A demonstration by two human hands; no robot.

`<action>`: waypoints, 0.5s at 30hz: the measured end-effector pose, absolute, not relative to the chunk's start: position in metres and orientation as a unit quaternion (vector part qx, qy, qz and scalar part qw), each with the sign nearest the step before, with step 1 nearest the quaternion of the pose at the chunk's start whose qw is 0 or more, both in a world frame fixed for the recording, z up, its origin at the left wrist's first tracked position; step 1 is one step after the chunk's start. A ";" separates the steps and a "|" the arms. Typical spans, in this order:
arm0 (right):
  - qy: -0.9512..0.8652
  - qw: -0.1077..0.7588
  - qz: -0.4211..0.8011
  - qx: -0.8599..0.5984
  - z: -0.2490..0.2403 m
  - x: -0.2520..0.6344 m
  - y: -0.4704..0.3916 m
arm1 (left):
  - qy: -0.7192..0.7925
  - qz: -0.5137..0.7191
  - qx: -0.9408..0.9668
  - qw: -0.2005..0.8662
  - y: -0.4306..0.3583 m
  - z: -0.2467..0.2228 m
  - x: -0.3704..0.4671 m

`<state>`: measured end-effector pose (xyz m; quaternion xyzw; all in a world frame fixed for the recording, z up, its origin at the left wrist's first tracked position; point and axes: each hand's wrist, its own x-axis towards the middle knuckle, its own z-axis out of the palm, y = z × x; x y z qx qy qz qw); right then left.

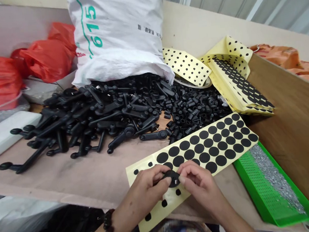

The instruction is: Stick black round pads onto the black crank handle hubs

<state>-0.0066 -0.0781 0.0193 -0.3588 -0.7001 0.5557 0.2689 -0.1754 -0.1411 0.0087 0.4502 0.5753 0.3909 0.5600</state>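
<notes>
A round black plastic part (173, 179) with a small shiny spot near its middle is pinched between my two hands. My left hand (147, 187) has thumb and fingers closed on its left side, with a dark beaded bracelet at the wrist. On the right edge, the thumb and fingertips of my right hand (197, 181) press together against it. Beneath both hands lies a yellow sheet of round black stickers (149, 175). Large discs fill its far rows, while the near left part shows small black dots. My fingers hide part of the sheet and the piece's edges.
Behind the sheet are piled black crank-like arms (115, 108) and small black cylindrical pieces (191, 105). A white sack (119, 32) stands over them. More sticker sheets (238, 82) lie back right, a green tray (260, 189) of small metal parts at right, red bags (48, 60) at left.
</notes>
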 end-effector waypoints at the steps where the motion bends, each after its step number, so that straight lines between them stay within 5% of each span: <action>1: -0.708 0.275 0.540 -0.363 0.019 -0.007 -0.079 | 0.585 0.395 0.449 0.548 -0.142 0.008 -0.174; 10: -0.417 0.273 0.785 -0.369 0.015 -0.006 -0.083 | 0.595 0.446 0.419 0.521 -0.146 0.006 -0.174; 15: -0.375 0.303 0.798 -0.363 0.013 -0.013 -0.084 | 0.588 0.469 0.384 0.536 -0.149 0.005 -0.175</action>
